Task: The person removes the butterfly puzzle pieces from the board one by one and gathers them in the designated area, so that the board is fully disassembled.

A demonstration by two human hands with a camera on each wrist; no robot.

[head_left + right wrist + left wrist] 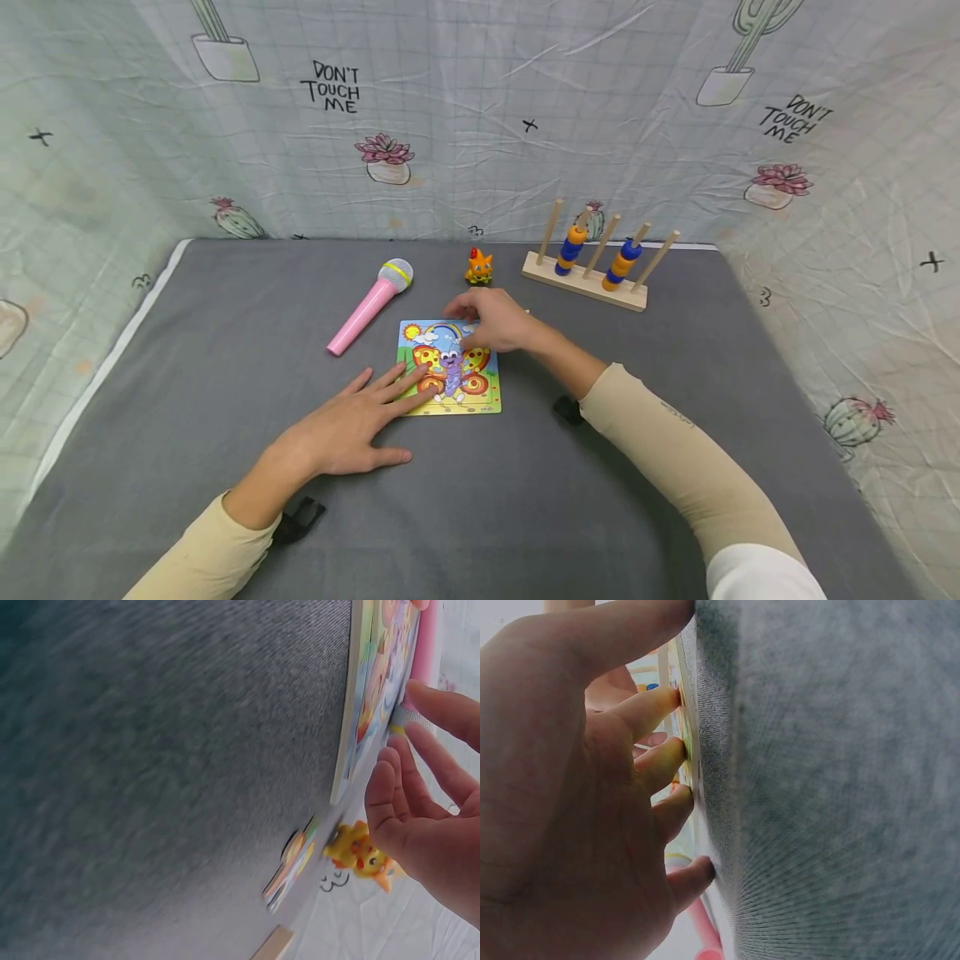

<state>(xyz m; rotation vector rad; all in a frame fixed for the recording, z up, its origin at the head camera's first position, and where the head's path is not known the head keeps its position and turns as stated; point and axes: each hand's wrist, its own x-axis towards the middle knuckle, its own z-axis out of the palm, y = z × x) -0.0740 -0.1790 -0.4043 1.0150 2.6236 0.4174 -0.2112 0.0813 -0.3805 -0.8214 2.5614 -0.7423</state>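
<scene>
A butterfly picture puzzle (pixel 486 398) lies flat on the grey table, its board edge-on in the right wrist view. My left hand (pixel 347 432) is spread out, with fingertips on the puzzle's left side and the thumb over the cloth below. Above the puzzle's upper right part hovers my right hand (pixel 497 321), fingers loosely bent and nothing held between them. In the right wrist view, loose puzzle pieces (pixel 292 859) rest on the table beyond the board. The right hand mostly hides those pieces in the head view.
A pink toy microphone (pixel 363 315) lies left of the puzzle. Behind it stands a small orange figurine (pixel 478 268). To the back right is a wooden peg rack (pixel 581 283) with blue and orange beads. A printed cloth (pixel 465 108) hangs along the table's back.
</scene>
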